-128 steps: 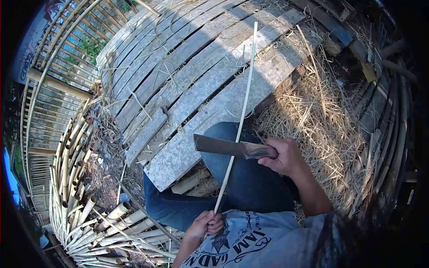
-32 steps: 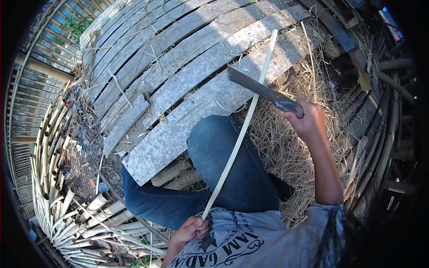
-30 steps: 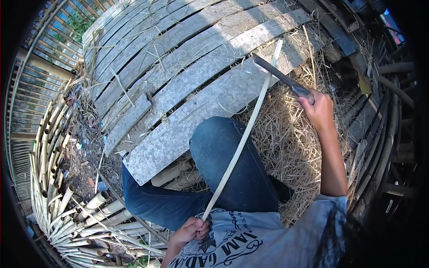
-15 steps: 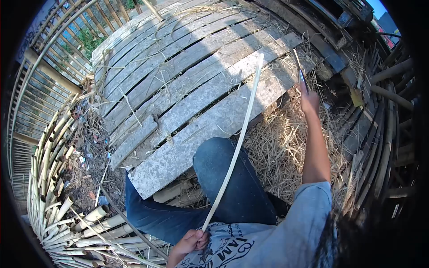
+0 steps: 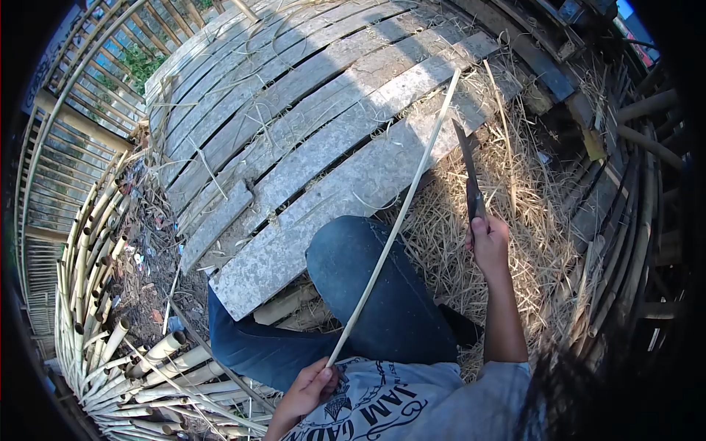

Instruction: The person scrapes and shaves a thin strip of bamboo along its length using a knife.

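A long, thin bamboo strip (image 5: pixel 393 233) runs up from my left hand (image 5: pixel 314 386), which is closed round its lower end near my shirt. The strip passes over my bent knee, and its far end lies over the wooden slats. My right hand (image 5: pixel 488 246) is wrapped round the handle of a knife (image 5: pixel 468 163), out to the right above the straw. The long dark blade points away from me, its tip close to the strip but apart from it. My fingers hide most of the handle.
A platform of weathered planks (image 5: pixel 323 192) lies ahead, scattered with thin shavings. Straw-like shavings (image 5: pixel 460 220) heap up at its right. Cut bamboo poles (image 5: pixel 158 353) are piled at lower left, below a bamboo fence (image 5: pixel 81 121). More poles (image 5: pixel 647 213) stand along the right.
My right hand has drawn back toward me and slightly left with the knife, whose blade now shows broadside. The strip's far end has shifted to the right. My left hand keeps its grip.
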